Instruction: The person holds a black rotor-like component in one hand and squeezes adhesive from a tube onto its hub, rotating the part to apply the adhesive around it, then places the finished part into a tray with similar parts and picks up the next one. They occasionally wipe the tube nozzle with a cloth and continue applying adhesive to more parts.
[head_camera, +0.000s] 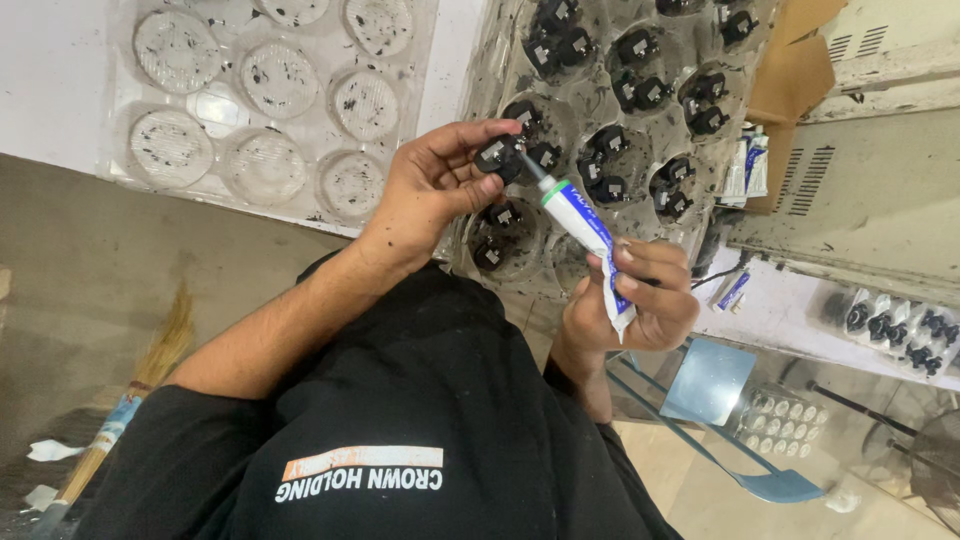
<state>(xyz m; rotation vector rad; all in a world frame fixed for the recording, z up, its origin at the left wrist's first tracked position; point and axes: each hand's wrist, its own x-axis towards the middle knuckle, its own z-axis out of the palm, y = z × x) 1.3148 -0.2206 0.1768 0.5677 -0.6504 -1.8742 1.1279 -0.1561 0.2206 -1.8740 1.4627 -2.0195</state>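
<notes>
Both hands meet near the middle of the head view: the left hand (435, 190) is curled closed around a small black plastic part (497, 155), pinched between thumb and fingertips, while the right hand (640, 295) grips a white tube with a green collar (585, 235), its dark nozzle touching the part. Just behind the part lies a clear blister tray (520, 50) smeared with dark grime, each round pocket holding black parts like the one in hand, some with a pale square on top. To the left, on the white counter (60, 80), lies a second clear tray (120, 110) whose round pockets hold only black specks. Right of the filled tray a piece of brown cardboard (795, 70) leans against a dusty cream metal casing with vent slots (870, 190), and two more tubes (747, 165) stand between them. Lower right, a strip of clear packing with more black parts (900, 325) lies on a white ledge (780, 310), and another small tube (732, 290) lies nearby. Below, the grey floor (90, 270) shows a straw broom (130, 400) on the left with scraps of white paper (50, 450) beside it, while a blue metal chair (710, 385) stands near the right hand above paler tiles. The person's black shirt (400, 400) fills the lower middle.
</notes>
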